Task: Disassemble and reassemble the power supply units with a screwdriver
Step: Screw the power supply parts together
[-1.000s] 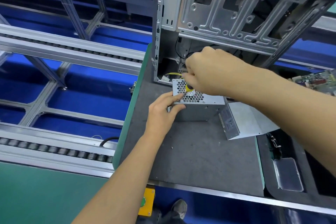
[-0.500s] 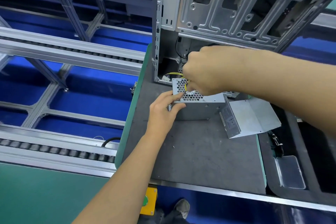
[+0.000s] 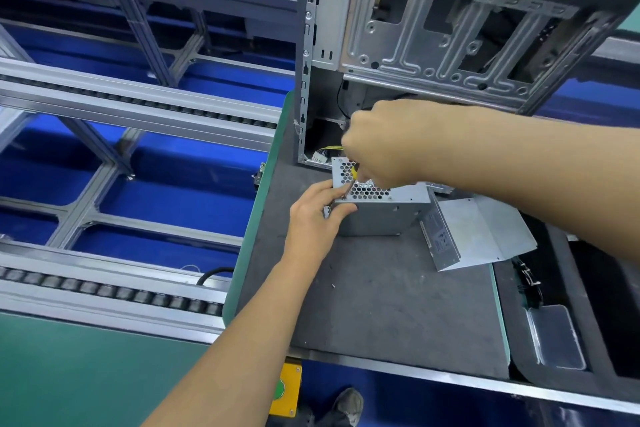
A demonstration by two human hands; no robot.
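At the near foot of the open computer case (image 3: 433, 38), the power supply unit (image 3: 381, 208) sits on the dark surface (image 3: 381, 305), perforated face up. Your right hand (image 3: 384, 146) has its grip curled around the screwdriver (image 3: 350, 180), whose yellow handle and thin shaft slant down toward the unit's left near corner. Your left hand (image 3: 315, 218) pinches that same corner, thumb and fingers touching the metal just beside the tip.

That closeness looks like the main hazard: if the bit cams out of the screw, it would likely slide into your left fingers or skid across the mesh. Pressing at a slant could also strip the head, or tip the unit, since only one corner is braced. A freed screw could roll toward the green left edge (image 3: 256, 218) of the surface and drop.

Right of the unit, the removed metal cover (image 3: 485, 236) lies touching it, overhanging the surface's right edge, so a nudge could send it off. Behind, the case hems in your right wrist. Toward you from the unit, the surface gives room.
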